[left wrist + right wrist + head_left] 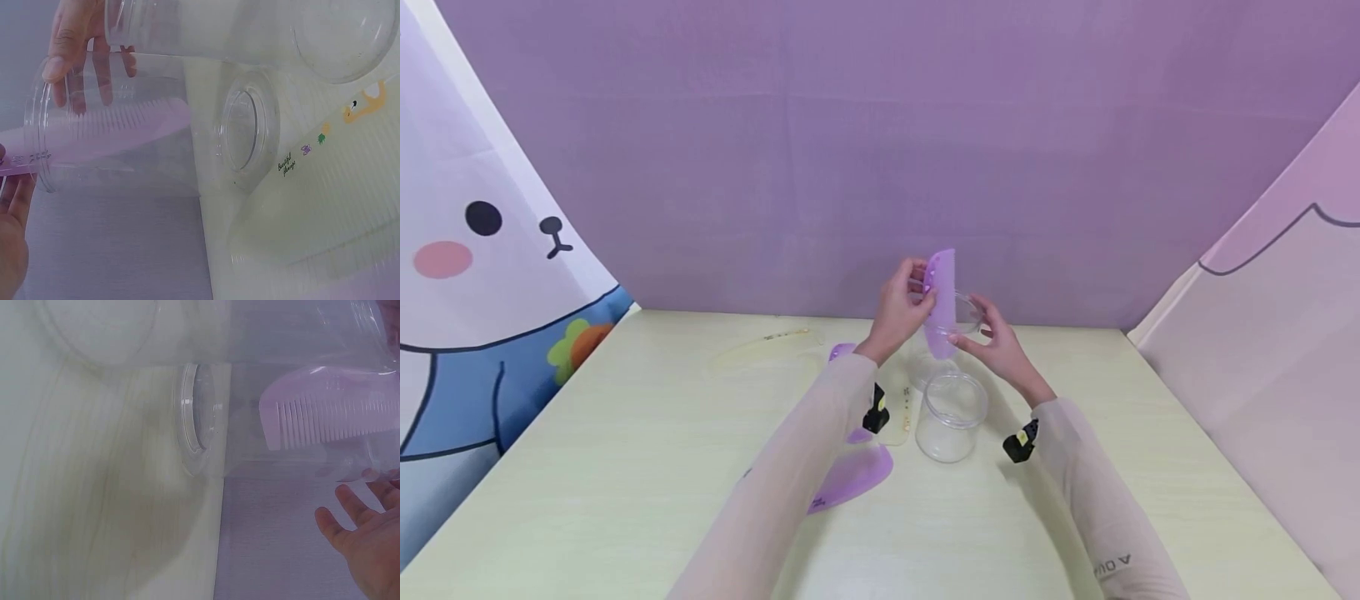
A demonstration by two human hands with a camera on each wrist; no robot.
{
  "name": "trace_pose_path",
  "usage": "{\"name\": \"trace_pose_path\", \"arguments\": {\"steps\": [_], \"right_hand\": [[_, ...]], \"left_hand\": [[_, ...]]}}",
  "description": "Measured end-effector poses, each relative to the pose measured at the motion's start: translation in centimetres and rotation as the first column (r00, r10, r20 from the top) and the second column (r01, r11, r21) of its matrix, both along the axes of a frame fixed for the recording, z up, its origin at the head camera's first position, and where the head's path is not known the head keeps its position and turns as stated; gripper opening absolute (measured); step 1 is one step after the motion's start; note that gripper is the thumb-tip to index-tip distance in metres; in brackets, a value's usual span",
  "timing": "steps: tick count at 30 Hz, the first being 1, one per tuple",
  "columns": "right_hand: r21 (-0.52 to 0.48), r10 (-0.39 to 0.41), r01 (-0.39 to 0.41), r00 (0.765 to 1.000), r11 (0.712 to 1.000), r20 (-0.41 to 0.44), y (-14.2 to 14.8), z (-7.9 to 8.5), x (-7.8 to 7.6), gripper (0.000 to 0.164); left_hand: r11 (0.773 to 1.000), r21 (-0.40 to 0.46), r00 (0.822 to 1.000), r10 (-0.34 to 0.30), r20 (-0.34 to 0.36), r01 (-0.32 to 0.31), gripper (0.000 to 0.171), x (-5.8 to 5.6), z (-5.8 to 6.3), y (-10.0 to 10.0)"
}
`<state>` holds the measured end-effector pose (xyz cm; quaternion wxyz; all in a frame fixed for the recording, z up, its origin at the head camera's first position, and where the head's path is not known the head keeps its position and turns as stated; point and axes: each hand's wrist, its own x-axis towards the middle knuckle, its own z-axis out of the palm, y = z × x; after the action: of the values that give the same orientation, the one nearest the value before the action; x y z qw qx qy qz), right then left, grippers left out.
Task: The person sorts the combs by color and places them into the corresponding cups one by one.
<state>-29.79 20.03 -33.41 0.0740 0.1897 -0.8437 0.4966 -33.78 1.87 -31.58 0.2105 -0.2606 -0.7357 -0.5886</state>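
Bright, even head view; dimmer, hazy wrist views; soft shadows on the table (625, 467)

Pale sleeves (793, 467) (right one lettered), black wrist cameras (876, 410)

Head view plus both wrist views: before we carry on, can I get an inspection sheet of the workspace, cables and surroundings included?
Surface: pale wood-grain table.
Job's things: purple comb reaches through the mouth of a held clear jar; second clear jar upright on the table, nearer the person.
Clutter: pale yellow comb, another pale comb and second purple comb lie left of the jars; left sleeve hides part of the group.
Hands: left hand grips the purple comb; right hand holds the held clear jar near its rim.
Cables: nothing seen.
Surroundings: purple backdrop behind, cartoon-printed panel at left.
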Motion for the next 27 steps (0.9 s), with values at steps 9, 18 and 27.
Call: {"name": "trace_pose_path", "arguments": {"steps": [9, 18, 27], "right_hand": [[0.047, -0.007, 0.009, 0.999, 0.999, -0.043, 0.9, -1.8, -1.7, 0.08], [0.02, -0.02, 0.02, 0.999, 1.0, -0.032, 0.8, -2.0, -1.8, 0.08], [0.006, -0.015, 0.015, 0.999, 1.0, -0.036, 0.7, -1.9, -1.9, 0.078]], "left_hand": [[1.0, 0.017, 1.0, -0.019, 0.024, 0.019, 0.027, 0.9, 0.7, 0.0], [1.0, -0.004, 0.998, -0.027, 0.053, 0.027, 0.028, -0.1, 0.2, -0.1], [0.999, -0.052, 0.998, -0.001, 0.065, 0.004, 0.028, -0.4, 0.2, -0.2]]}}
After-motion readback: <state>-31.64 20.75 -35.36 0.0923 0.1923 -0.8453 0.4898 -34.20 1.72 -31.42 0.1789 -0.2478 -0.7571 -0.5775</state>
